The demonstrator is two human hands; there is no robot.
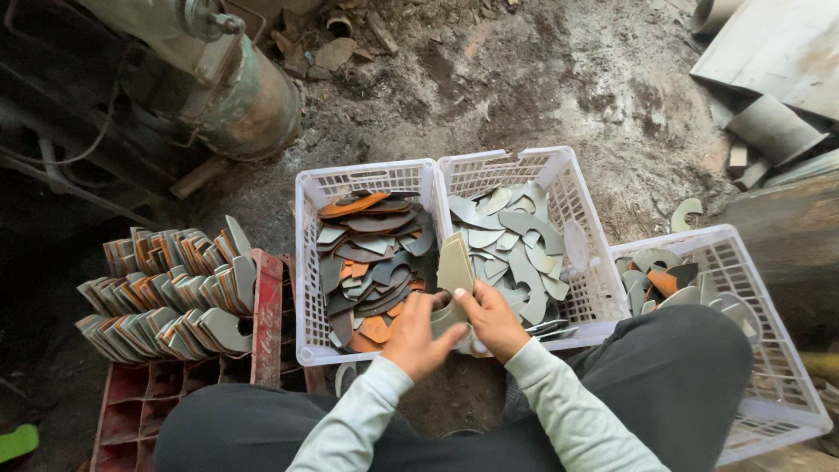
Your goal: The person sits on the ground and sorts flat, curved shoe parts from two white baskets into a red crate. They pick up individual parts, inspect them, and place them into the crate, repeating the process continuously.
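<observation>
While the person sits over the dirt floor (559,79), the head view shows both hands closed on a small stack of curved grey cut pieces (454,267), held upright above the seam between two white plastic baskets. The left hand (415,336) grips the stack from below, fingers curled round it; the right hand (494,319) pinches its lower edge. The left basket (310,262) holds grey and orange pieces, the middle basket (568,188) mostly grey ones, and a third basket (769,350) lies by the right knee. Bundled pieces (170,293) rest on a red crate (266,315) at left.
</observation>
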